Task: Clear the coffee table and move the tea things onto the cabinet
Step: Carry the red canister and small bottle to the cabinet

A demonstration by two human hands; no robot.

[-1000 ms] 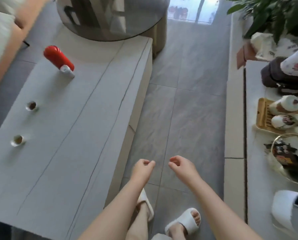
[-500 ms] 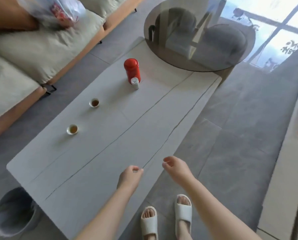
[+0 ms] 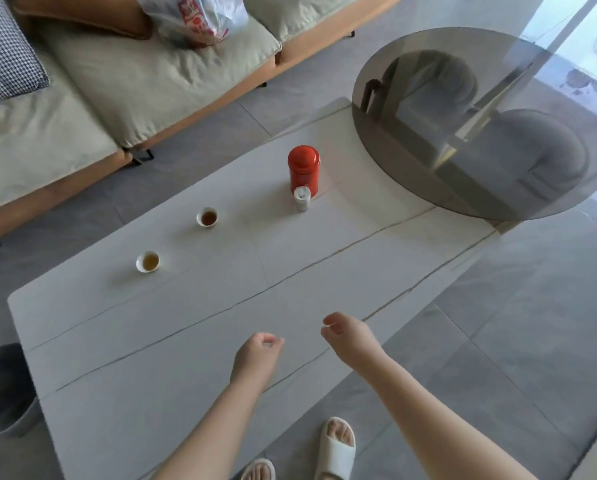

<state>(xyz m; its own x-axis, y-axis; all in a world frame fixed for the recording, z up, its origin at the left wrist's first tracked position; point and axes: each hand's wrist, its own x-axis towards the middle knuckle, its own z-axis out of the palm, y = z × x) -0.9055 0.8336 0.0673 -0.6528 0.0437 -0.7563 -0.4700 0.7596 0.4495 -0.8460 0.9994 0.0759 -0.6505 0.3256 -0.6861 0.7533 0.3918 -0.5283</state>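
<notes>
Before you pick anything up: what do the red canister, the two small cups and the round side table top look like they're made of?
Red cylindrical canister: looks like glossy painted metal, with a sheen on its domed lid. Two small white teacups: apparently glazed ceramic, smooth white rims, tea inside. Round smoked tabletop: tinted glass, since its supports show through it and it reflects the room.

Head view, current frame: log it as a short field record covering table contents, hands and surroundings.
surface: white coffee table
tea things left: two small cups holding tea, far cup darker, near cup lighter
other items: red tin upright, small white container just in front of it
left hand: loosely curled, holding nothing
right hand: loosely curled, holding nothing
surroundings: sofa, round glass table, bin
cabinet: out of view
</notes>
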